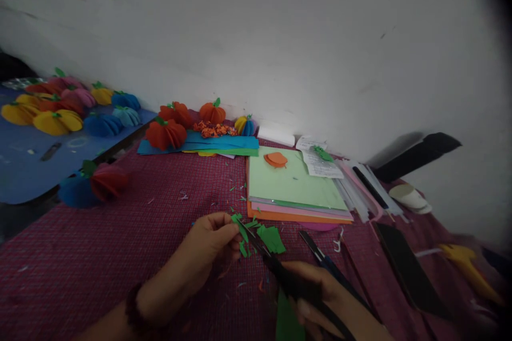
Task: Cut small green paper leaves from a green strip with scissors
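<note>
My left hand (204, 242) pinches a small piece of green paper (241, 230) between thumb and fingers. Dark scissors (280, 270) are gripped in my right hand (326, 290), and their blade tips meet the green paper. Just right of the blades lie green paper cutouts (272, 238), with thin green scraps scattered around them. A larger green strip (287, 317) shows beneath my right hand, partly hidden by it. Whether that strip is held or just lies on the cloth, I cannot tell.
A stack of coloured sheets (296, 186) lies ahead, bearing orange cutouts (276, 159). Paper pumpkins (166, 134) stand at the back, with several more on a blue board (24, 170) at left. Rightward are a cutter knife (314, 245), a dark phone-like slab (412, 269) and a yellow glue gun (472, 269).
</note>
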Demonstrator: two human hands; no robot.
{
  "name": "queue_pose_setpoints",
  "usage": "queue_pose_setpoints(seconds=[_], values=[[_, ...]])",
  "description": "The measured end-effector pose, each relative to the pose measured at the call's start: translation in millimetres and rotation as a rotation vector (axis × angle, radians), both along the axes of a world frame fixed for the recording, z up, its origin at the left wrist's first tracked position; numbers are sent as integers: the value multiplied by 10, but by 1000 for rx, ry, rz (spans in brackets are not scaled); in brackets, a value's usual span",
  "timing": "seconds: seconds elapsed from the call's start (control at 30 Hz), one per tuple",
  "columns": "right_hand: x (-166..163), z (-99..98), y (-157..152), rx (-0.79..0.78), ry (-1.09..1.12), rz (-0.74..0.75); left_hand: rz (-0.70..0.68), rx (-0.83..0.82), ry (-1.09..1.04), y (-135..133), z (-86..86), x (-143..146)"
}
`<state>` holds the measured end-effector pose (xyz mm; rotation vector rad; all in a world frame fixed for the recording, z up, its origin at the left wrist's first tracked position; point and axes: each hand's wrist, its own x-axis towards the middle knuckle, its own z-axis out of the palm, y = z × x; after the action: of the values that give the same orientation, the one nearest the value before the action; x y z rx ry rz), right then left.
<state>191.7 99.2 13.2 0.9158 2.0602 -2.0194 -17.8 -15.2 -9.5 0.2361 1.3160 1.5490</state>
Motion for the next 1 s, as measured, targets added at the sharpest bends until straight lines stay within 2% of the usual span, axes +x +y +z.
queue_pose_setpoints(seconds=[0.1,0.23,0.4,0.6,0.73,1.0], values=[[-15,-28,1,-27,27,-6,23,29,-38,-6,-24,-2],[-10,-187,55,-107,20,18,50,52,-34,-7,-28,-8],[34,-338,111,-119,56,65,24,32,46,-5,-5,-20],[49,-369,114,-49,57,72,-30,-38,232,-5,12,-25],[33,-401,120,-29,121,82,-46,-49,261,-6,11,-8],[44,-468,122,77,104,140,-42,-92,389,-11,-3,19]])
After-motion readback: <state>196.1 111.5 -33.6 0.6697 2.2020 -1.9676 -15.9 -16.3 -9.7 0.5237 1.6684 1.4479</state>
